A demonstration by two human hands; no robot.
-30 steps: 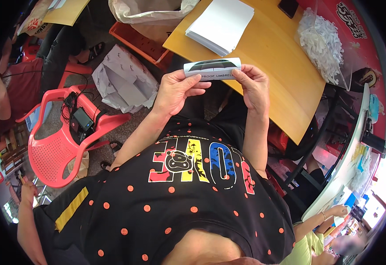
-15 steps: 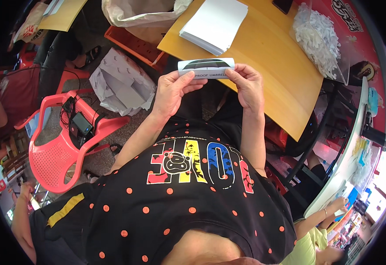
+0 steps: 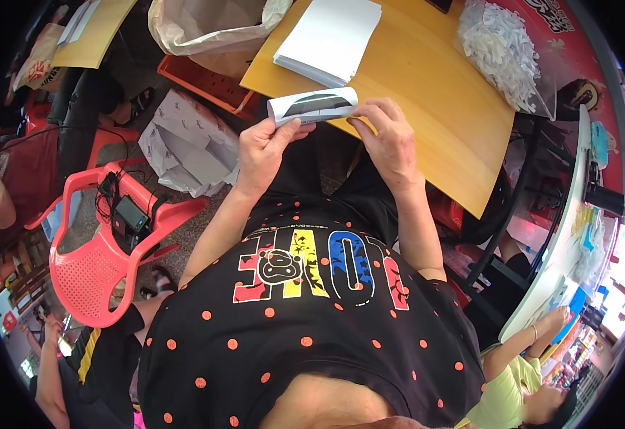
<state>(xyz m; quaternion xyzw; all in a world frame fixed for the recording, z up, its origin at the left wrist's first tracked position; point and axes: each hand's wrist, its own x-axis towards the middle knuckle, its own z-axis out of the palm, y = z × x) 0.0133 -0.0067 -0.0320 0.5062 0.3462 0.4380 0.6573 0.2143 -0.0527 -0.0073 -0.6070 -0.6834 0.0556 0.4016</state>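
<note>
A sheet of white printed paper (image 3: 314,107), curled into a short tube with a dark curved picture on its side, is held up in front of me near the table edge. My left hand (image 3: 264,151) grips its left end, thumb on the near side and fingers beneath. At the tube's right end is my right hand (image 3: 387,136), thumb and forefinger bent together in a pinch against or close to the paper's edge. What lies between those fingertips, if anything, is too small to make out.
Across the yellow table (image 3: 427,121) lie a stack of white sheets (image 3: 330,36) and a clear bag of white strips (image 3: 502,57). To the left are a red plastic chair (image 3: 94,275) holding a device with cables, a white paper bag (image 3: 187,146), an orange crate (image 3: 205,86) and a large pale sack (image 3: 212,28).
The paper tube has tilted, its left end turning toward me. My right hand has shifted from holding the tube's face to pinching at its right end. The left hand keeps its grip.
</note>
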